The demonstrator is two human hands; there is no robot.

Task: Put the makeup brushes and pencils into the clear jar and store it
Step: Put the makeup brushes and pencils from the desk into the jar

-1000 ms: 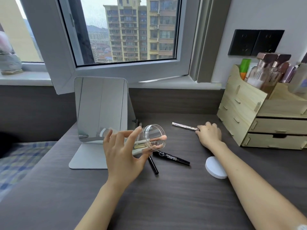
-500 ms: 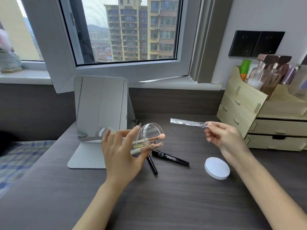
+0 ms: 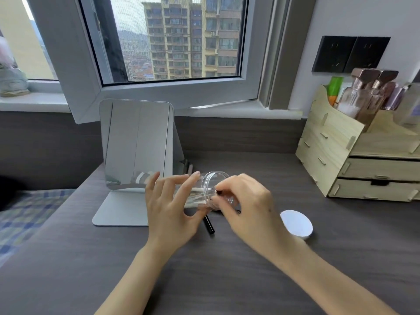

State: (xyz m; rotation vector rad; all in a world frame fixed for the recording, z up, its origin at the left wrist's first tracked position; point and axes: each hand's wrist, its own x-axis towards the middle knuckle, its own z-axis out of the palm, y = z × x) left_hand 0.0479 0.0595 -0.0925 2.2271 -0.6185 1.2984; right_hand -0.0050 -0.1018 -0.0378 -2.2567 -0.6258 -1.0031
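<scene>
Here the left hand grips the tilted clear jar; right hand fingers pinch at its mouth.

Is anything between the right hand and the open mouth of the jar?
Nothing visible. The right hand is already at the mouth of the jar, which the left hand holds tilted on its side. A black pencil lies on the desk below, out of the way.

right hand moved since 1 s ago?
Yes. The right hand has left the desk spot near the wooden organizer and gone left to the mouth of the clear jar, held by the left hand.
</scene>
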